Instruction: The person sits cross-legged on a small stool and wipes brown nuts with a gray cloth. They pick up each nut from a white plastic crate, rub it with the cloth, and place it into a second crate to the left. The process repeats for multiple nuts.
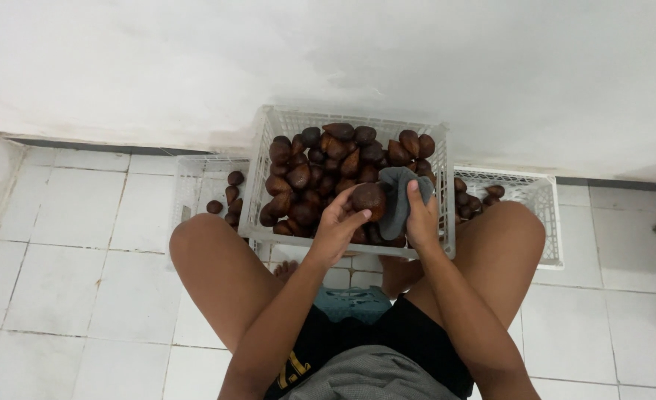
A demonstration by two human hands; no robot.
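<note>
The left hand [335,226] grips a brown fruit [369,198] over the crate [269,141]; the right hand [421,218] presses a grey cloth [396,196] against it. Fruit seems light, firm, scaly: cup its sides.

We see even, soft daylight with no glare; the white wall [328,52] reads slightly grey and mottled; faint shadows lie under the crate [265,170] and between the knees; focus holds at centre; tile lines [68,244] bow near the edges, showing wide-angle distortion.
</note>
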